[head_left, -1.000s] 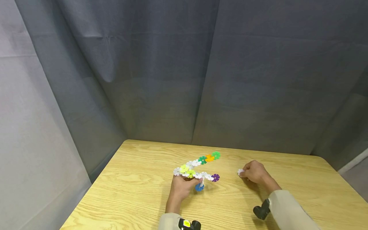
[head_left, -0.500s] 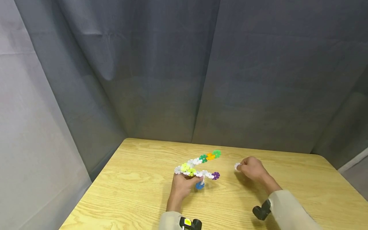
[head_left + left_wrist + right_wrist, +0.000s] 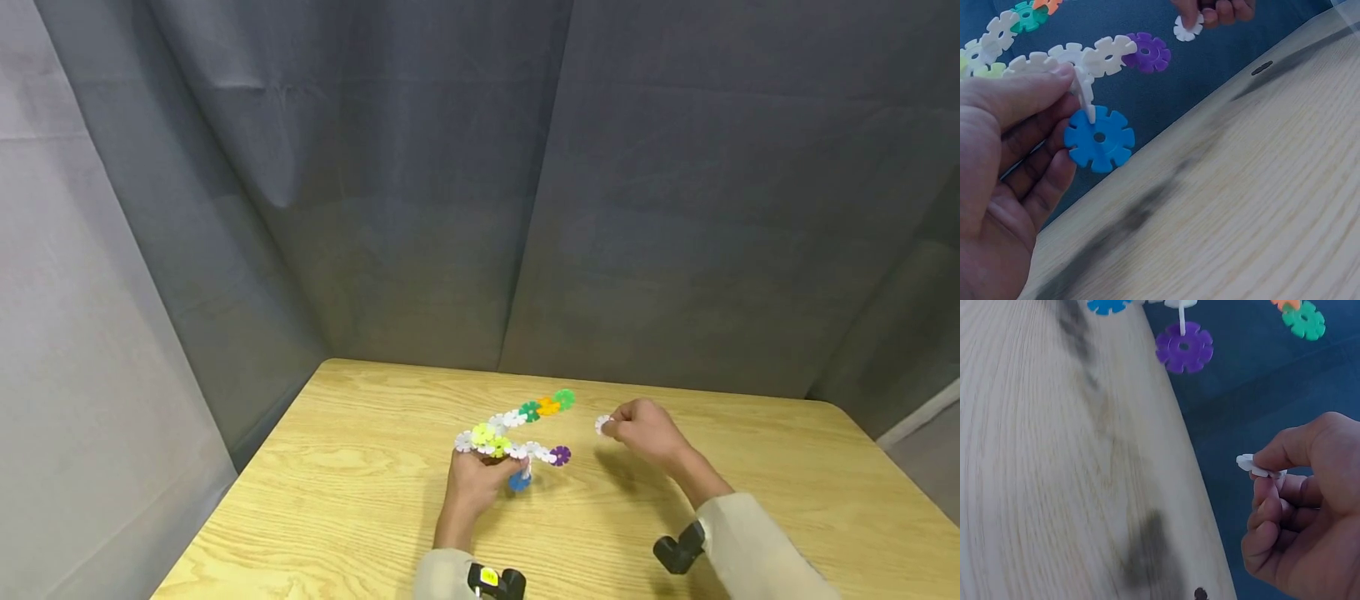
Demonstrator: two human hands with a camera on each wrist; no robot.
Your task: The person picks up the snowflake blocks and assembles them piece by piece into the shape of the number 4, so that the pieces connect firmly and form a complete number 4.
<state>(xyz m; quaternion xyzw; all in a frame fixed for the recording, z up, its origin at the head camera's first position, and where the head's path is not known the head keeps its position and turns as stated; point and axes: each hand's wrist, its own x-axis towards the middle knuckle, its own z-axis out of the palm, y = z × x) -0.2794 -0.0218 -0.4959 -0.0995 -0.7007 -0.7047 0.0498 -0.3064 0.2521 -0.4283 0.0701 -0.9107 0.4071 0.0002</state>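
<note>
My left hand point(image 3: 472, 490) holds up a branching chain of notched interlocking discs point(image 3: 516, 451), pinched between thumb and fingers at white pieces. The upper branch runs from white through a dark green disc point(image 3: 529, 411) and an orange disc point(image 3: 548, 406) to a light green disc point(image 3: 565, 399). A purple disc point(image 3: 1146, 52) ends the lower branch. Below it, a blue disc point(image 3: 1099, 139) hangs from an edge-on white piece. To the right, my right hand point(image 3: 649, 432) pinches a single white disc point(image 3: 1252, 465) between thumb and fingers, apart from the chain.
Both hands are over a wooden table point(image 3: 337, 500), whose far edge meets a dark grey curtain point(image 3: 420, 250). A paler cloth point(image 3: 90, 333) hangs at the left. On the tabletop is a small dark spot point(image 3: 1262, 68).
My right hand has lifted from the table and moved left toward the chain, carrying the white disc. The left hand and its chain have stayed nearly still.
</note>
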